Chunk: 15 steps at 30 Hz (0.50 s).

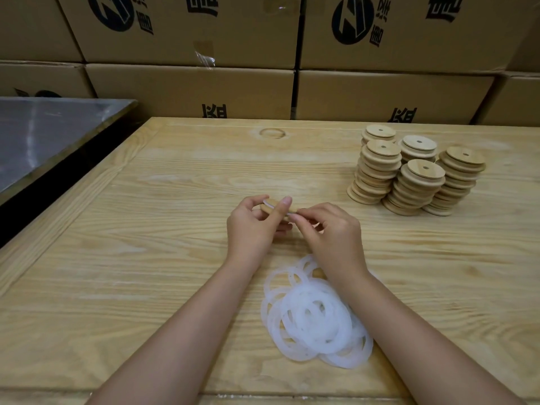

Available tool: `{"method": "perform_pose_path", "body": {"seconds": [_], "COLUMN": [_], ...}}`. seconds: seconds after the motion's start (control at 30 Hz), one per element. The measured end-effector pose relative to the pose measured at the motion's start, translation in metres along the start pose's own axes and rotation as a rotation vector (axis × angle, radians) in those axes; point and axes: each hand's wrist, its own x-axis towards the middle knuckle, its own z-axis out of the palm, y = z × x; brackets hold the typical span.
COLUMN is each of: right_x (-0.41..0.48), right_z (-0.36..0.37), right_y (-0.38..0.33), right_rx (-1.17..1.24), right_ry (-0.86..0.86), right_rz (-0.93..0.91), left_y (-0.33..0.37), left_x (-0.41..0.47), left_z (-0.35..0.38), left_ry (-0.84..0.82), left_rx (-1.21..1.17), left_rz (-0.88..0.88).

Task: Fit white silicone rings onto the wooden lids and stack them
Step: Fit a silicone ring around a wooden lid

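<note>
We're scanning the cardboard boxes (181, 51) along the back, and each upper one shows a round black logo (352, 23) with big black Chinese characters (377, 30) beside it, upside down from here and cut off by the frame. Lower down, more black characters (214, 111) peek over the table (146, 229) edge, half hidden, and we can't read any with certainty.

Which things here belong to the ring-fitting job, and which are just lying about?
Job: wooden lid, held by left hand and right hand; white ring pile; lid stacks.
Lying about: cardboard boxes; metal surface.
</note>
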Motion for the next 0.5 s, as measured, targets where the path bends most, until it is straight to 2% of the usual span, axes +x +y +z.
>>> {"method": "perform_pose_path", "body": {"seconds": [0.1,0.17,0.3,0.5], "right_x": [-0.001,0.000,0.003,0.006], "right_z": [0.000,0.001,-0.001,-0.003], "right_y": [0.002,0.004,0.007,0.009], "right_rx": [-0.206,-0.320,-0.389,-0.288], "right_ry": [0.002,0.001,0.019,-0.020], "right_rz": [-0.216,-0.321,-0.344,-0.389], "left_y": [-0.002,-0.001,0.003,0.009], "left_x": [0.000,0.000,0.002,0.002], "left_z": [0.000,0.001,0.000,-0.003], "left_ry": [0.001,0.011,0.018,-0.045], "left_rx": [0.105,0.083,-0.072,-0.131], "left_rz": [0.030,0.012,-0.067,-0.128]}}
